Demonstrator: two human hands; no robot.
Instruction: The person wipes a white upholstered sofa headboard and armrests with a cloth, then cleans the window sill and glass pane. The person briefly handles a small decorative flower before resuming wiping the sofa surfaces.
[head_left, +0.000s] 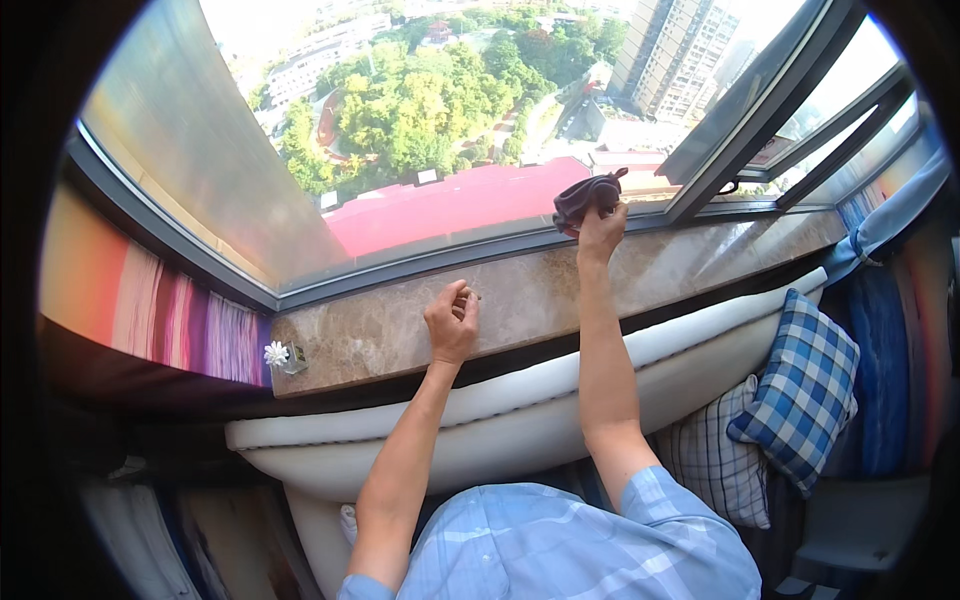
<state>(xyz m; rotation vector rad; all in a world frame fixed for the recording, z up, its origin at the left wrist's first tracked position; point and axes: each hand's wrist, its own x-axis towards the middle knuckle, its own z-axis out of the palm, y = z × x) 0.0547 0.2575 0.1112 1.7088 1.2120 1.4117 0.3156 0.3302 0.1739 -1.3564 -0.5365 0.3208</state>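
My right hand (602, 232) grips a bunched dark cloth (585, 196) against or just before the large window pane (450, 217), near the lower window frame (525, 238). Over the brown marble windowsill (525, 300) is my left hand (452, 322), its fingers curled inward. A small brownish thing shows at its fingertips; whether the hand holds it or it is a fingertip, I cannot tell.
A white sofa back (517, 386) runs along the sill. On the sill's left end stands a white flower in a small clear pot (295, 358). Checked cushions (806, 390) lie at the right, below a tied blue curtain (885, 225). An opened window sash (765, 112) is at the upper right.
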